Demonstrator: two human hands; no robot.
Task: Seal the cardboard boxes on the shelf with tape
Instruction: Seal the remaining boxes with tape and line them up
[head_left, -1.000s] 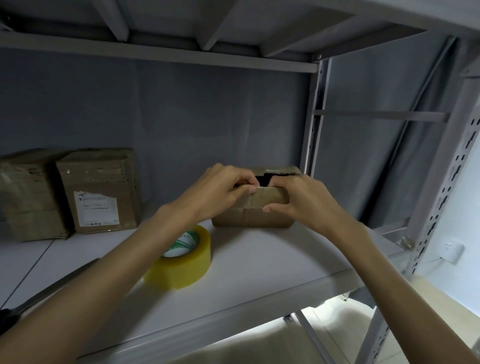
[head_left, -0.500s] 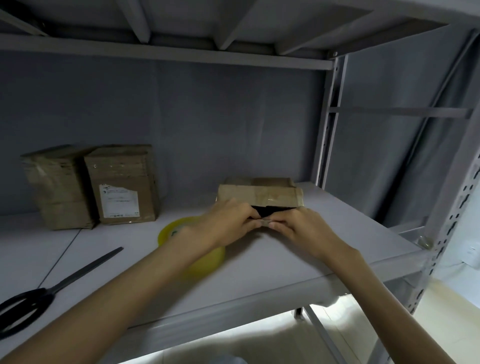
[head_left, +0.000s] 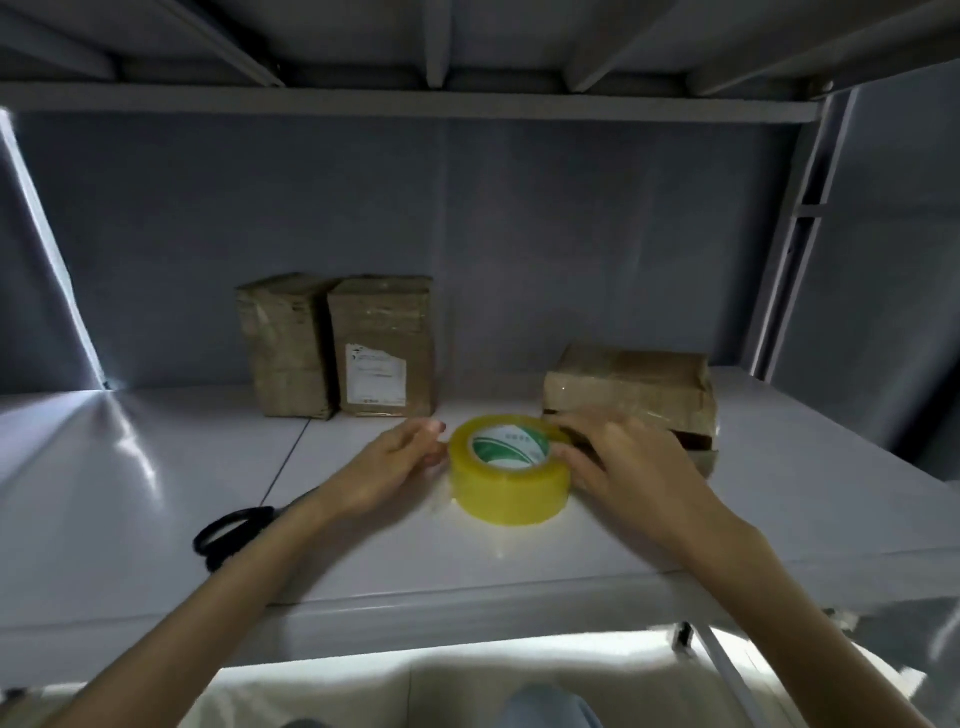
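Left hand (head_left: 395, 467) fingers relaxed, open, tips beside tape roll (head_left: 509, 475), holding nothing. Right hand (head_left: 631, 467) fingers loosely spread, touching roll's right side; grip uncertain. Box (head_left: 628, 395) behind.

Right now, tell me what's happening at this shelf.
A person is reaching with both bare hands for the yellow roll of packing tape lying flat on the grey metal shelf. The left hand is at its left side and the right hand at its right, fingers relaxed; no firm grip shows. Just behind sits a small brown cardboard box, its front flap looking loose. Two taller cardboard boxes stand at the back, and black-handled scissors lie to the left.
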